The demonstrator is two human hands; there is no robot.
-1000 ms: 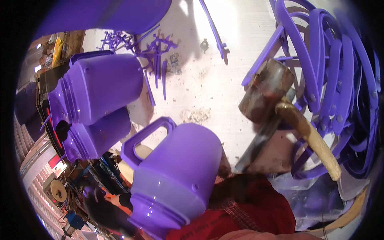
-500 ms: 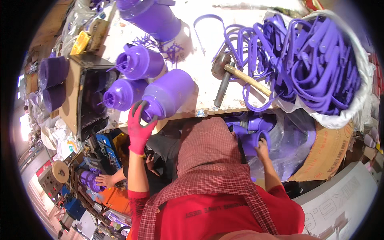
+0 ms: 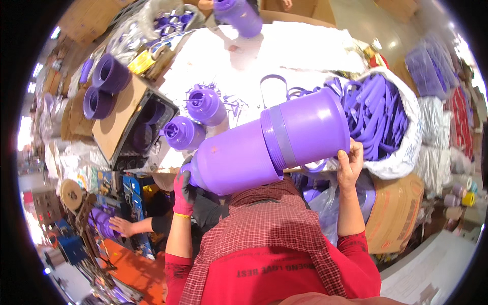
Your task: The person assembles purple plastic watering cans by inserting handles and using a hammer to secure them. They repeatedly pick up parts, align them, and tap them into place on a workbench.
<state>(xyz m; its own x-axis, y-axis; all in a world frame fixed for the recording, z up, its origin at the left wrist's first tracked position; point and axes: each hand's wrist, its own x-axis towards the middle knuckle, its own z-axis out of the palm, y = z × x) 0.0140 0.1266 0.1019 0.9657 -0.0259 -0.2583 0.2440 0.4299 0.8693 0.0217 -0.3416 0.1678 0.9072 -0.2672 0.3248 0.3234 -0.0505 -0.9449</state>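
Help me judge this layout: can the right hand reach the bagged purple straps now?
Probably not as is: the right hand holds a purple plastic cylinder, though the straps lie uncovered close by.

Over the near edge of the worktop point(image 3: 223, 58), a jug point(image 3: 236, 157) meets a cylinder point(image 3: 310, 129) between left hand point(image 3: 184, 193) and right hand point(image 3: 351, 163). Two more jugs point(image 3: 208, 109) stand toward the left edge, beside a box point(image 3: 118, 126) bearing cups point(image 3: 111, 75). At the right edge, a bag point(image 3: 409, 147) holds straps point(image 3: 375, 117).
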